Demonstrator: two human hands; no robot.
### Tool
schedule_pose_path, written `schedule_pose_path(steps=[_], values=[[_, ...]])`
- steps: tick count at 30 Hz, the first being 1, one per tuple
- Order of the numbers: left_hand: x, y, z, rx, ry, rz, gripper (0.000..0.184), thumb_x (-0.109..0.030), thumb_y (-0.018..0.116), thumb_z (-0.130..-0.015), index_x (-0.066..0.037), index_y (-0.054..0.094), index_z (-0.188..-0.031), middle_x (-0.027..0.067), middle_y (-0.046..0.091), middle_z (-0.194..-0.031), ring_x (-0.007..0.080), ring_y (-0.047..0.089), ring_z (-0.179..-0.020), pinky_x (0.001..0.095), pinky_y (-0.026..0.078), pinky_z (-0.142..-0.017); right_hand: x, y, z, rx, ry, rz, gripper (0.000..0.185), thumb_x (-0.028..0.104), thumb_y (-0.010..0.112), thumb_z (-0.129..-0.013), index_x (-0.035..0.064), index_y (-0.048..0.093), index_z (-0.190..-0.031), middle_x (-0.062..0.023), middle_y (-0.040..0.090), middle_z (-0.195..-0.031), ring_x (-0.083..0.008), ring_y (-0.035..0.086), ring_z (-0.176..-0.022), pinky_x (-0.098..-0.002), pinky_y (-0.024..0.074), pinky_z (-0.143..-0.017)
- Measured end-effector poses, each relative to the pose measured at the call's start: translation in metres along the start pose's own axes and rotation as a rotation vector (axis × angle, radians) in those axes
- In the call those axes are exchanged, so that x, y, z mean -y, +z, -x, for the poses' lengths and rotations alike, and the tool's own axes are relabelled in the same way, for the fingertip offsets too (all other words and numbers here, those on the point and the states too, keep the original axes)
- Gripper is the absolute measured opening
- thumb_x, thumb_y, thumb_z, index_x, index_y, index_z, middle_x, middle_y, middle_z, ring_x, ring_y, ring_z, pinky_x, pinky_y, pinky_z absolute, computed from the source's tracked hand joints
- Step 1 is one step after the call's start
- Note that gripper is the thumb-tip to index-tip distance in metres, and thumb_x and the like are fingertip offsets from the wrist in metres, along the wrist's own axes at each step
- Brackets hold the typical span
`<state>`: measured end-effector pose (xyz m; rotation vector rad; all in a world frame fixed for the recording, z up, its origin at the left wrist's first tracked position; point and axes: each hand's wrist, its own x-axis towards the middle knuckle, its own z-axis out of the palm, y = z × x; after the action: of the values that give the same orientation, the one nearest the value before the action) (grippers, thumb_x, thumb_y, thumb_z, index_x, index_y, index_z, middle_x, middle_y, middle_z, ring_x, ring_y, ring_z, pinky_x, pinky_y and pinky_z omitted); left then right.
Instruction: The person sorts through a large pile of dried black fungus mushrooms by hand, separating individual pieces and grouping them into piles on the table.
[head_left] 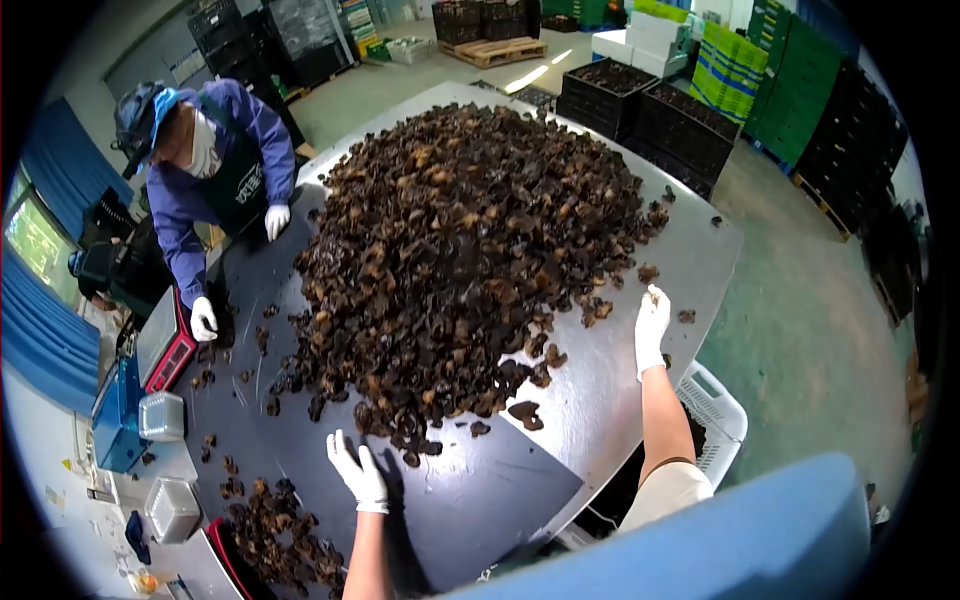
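A large heap of wood ear mushrooms (470, 230), dark brown and ruffled, covers much of the metal table (590, 390). My left hand (357, 472), in a white glove, hovers by the near edge of the heap with its fingers apart and nothing in them. To the right of the heap, my gloved right hand (652, 325) has its fingers drawn together near loose pieces; whatever is at the fingertips is too small to name. A single mushroom piece (525, 414) lies between my hands. A smaller pile of mushrooms (285, 535) sits at the lower left.
Across the table, a co-worker (225, 165) in white gloves reaches toward a red scale (172, 345). Clear plastic trays (172, 508) stand at the left. A white basket (722, 415) is below my right arm. Black crates (685, 130) stand behind the table.
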<state>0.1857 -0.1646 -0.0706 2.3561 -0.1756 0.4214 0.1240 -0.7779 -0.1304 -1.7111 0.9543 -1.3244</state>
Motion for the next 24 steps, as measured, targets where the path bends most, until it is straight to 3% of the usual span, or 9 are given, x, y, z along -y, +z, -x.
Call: schedule_pose_path(steps=[2, 7, 9, 12, 13, 17, 18, 23, 24], values=[[0.024, 0.017, -0.023, 0.015, -0.087, -0.040, 0.059, -0.019, 0.051, -0.101, 0.000, 0.031, -0.153, 0.0238, 0.028, -0.158, 0.0380, 0.026, -0.147, 0.0450, 0.019, -0.121, -0.008, 0.012, -0.025, 0.016, 0.073, -0.081, 0.028, 0.006, 0.061, -0.095, -0.0008, 0.062, -0.122, -0.0115, 0.063, -0.123, -0.0218, 0.060, -0.115, -0.0331, 0.0450, -0.104], [0.009, 0.049, -0.045, -0.045, -0.008, -0.037, 0.060, -0.020, 0.048, -0.101, 0.001, 0.028, -0.154, 0.0199, 0.031, -0.158, 0.0351, 0.029, -0.146, 0.0423, 0.019, -0.122, 0.001, 0.074, -0.044, 0.151, 0.007, 0.002, 0.041, 0.010, 0.056, -0.098, 0.0007, 0.054, -0.138, -0.0135, 0.052, -0.146, -0.0241, 0.044, -0.139, -0.0348, 0.0303, -0.118], [-0.001, 0.047, -0.046, -0.015, -0.036, -0.018, 0.062, -0.019, 0.048, -0.099, 0.001, 0.027, -0.154, 0.0201, 0.031, -0.158, 0.0351, 0.030, -0.146, 0.0422, 0.019, -0.122, 0.026, 0.116, -0.028, 0.246, 0.067, -0.304, 0.043, 0.009, 0.057, -0.096, 0.0013, 0.054, -0.139, -0.0128, 0.053, -0.145, -0.0253, 0.044, -0.139, -0.0354, 0.0286, -0.118], [-0.005, 0.042, -0.044, 0.034, -0.013, 0.020, 0.068, -0.021, 0.051, -0.097, 0.002, 0.024, -0.155, 0.0211, 0.027, -0.161, 0.0357, 0.026, -0.149, 0.0418, 0.017, -0.123, 0.052, 0.168, 0.012, 0.348, -0.007, -0.359, 0.044, 0.012, 0.055, -0.098, 0.0017, 0.053, -0.140, -0.0112, 0.052, -0.147, -0.0241, 0.041, -0.140, -0.0366, 0.0241, -0.120], [-0.006, 0.042, -0.043, 0.052, -0.017, 0.006, 0.070, -0.022, 0.051, -0.095, 0.002, 0.024, -0.156, 0.0211, 0.027, -0.161, 0.0358, 0.026, -0.149, 0.0417, 0.017, -0.123, 0.059, 0.183, 0.027, 0.324, 0.152, -0.572, 0.046, 0.011, 0.055, -0.097, 0.0027, 0.052, -0.142, -0.0098, 0.050, -0.148, -0.0232, 0.042, -0.139, -0.0358, 0.0252, -0.119], [-0.010, 0.041, -0.044, 0.071, 0.011, -0.004, 0.068, -0.029, 0.047, -0.099, 0.003, 0.025, -0.155, 0.0217, 0.029, -0.160, 0.0359, 0.027, -0.148, 0.0422, 0.017, -0.122, 0.088, 0.195, 0.077, 0.542, 0.273, -0.722, 0.047, 0.024, 0.052, -0.099, 0.0045, 0.051, -0.143, -0.0069, 0.052, -0.146, -0.0203, 0.051, -0.128, -0.0352, 0.0379, -0.111], [-0.009, 0.040, -0.043, 0.083, 0.022, -0.001, 0.068, -0.030, 0.046, -0.099, 0.003, 0.025, -0.155, 0.0220, 0.029, -0.160, 0.0361, 0.027, -0.148, 0.0422, 0.017, -0.122, 0.087, 0.199, 0.091, 0.613, 0.367, -0.971, 0.050, 0.027, 0.051, -0.100, 0.0048, 0.049, -0.144, -0.0065, 0.051, -0.146, -0.0195, 0.050, -0.130, -0.0353, 0.0378, -0.112], [-0.004, 0.039, -0.043, 0.083, 0.032, 0.081, 0.071, -0.024, 0.051, -0.095, 0.002, 0.025, -0.155, 0.0214, 0.030, -0.160, 0.0358, 0.028, -0.148, 0.0419, 0.018, -0.122, 0.169, 0.175, 0.141, 0.826, 0.406, -0.630, 0.052, 0.006, 0.051, -0.094, 0.0107, 0.049, -0.146, -0.0078, 0.042, -0.156, -0.0215, 0.038, -0.144, -0.0402, 0.0234, -0.122], [-0.003, 0.038, -0.043, 0.081, 0.027, 0.106, 0.070, -0.026, 0.050, -0.096, 0.001, 0.024, -0.156, 0.0210, 0.030, -0.159, 0.0350, 0.028, -0.148, 0.0418, 0.019, -0.122, 0.210, 0.168, 0.153, 0.874, 0.585, -0.633, 0.053, 0.009, 0.058, -0.094, 0.0092, 0.049, -0.146, -0.0099, 0.040, -0.157, -0.0233, 0.036, -0.145, -0.0396, 0.0229, -0.122]])
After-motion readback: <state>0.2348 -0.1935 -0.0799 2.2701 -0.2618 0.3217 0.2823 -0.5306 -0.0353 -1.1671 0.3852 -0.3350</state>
